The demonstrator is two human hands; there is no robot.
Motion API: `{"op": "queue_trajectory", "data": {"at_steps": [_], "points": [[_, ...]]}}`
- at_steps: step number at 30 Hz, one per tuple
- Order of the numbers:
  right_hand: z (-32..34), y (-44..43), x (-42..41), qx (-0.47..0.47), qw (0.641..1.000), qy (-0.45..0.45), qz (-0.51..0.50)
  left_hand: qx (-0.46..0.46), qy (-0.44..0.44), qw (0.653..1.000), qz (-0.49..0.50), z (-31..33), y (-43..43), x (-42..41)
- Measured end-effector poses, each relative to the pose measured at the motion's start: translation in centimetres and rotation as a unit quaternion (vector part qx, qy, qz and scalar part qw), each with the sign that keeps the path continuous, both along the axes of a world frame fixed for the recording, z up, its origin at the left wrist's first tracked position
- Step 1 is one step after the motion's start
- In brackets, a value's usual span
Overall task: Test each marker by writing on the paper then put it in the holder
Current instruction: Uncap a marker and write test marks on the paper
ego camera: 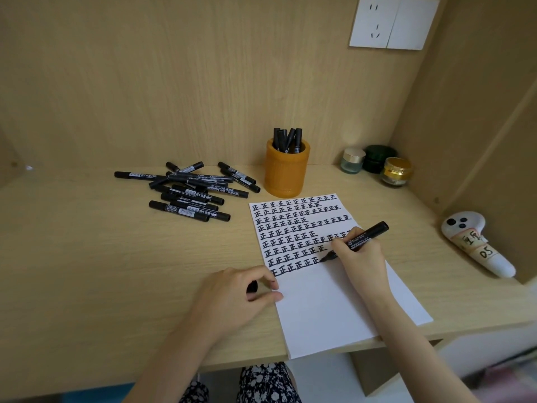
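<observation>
At centre right of the frame, a black marker (363, 235) is pinched in the right hand (360, 260), its tip touching the paper (334, 301) at the end of a row of written characters. The left hand (235, 292) curls round a black cap (252, 286) at the sheet's left edge. Behind, an orange holder (286, 173) carries several markers; loose markers (189, 193) lie heaped to its left on the wooden desk (87, 257).

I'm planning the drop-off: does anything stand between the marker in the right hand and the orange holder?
Nothing visible does. The marker gripped by the right hand touches the paper, and only that flat sheet lies between it and the orange holder. The loose markers lie left of the holder, the jars right.
</observation>
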State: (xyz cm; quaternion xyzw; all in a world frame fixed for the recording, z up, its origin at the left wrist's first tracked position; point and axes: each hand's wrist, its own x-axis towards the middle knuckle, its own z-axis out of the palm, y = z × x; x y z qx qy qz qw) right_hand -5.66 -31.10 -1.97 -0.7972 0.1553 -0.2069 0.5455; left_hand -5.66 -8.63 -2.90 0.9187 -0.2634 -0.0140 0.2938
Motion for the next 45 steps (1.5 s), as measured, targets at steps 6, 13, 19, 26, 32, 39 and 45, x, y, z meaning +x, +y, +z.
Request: {"op": "queue_trajectory", "data": {"at_steps": [6, 13, 19, 26, 32, 39, 45], "points": [[-0.2, -0.4, 0.1, 0.052, 0.998, -0.014, -0.011, -0.006, 0.0, 1.0, -0.01, 0.0, 0.0, -0.1], [0.4, -0.5, -0.1, 0.177, 0.983, -0.044, 0.028, -0.135, 0.032, 0.99, -0.01, 0.0, 0.2, -0.6], [2.1, 1.5, -0.8, 0.299, 0.946, -0.043, 0.119, -0.275, 0.123, 0.953, 0.029, 0.9, -0.1, -0.4], [2.9, 4.1, -1.1, 0.235, 0.956, -0.043, 0.169, -0.358, 0.148, 0.92, 0.055, 1.1, 0.1, -0.2], [2.4, 5.6, -1.0, 0.224, 0.955, -0.065, 0.18, -0.378, 0.109, 0.917, 0.069, 1.2, 0.3, 0.0], [1.7, 6.5, -1.1, 0.183, 0.957, -0.068, 0.216, -0.394, 0.119, 0.908, 0.082, 1.2, 0.0, -0.1], [1.6, 6.7, -1.2, 0.171, 0.948, -0.059, 0.264, -0.408, 0.097, 0.903, 0.098, 1.5, 0.2, -0.3]]}}
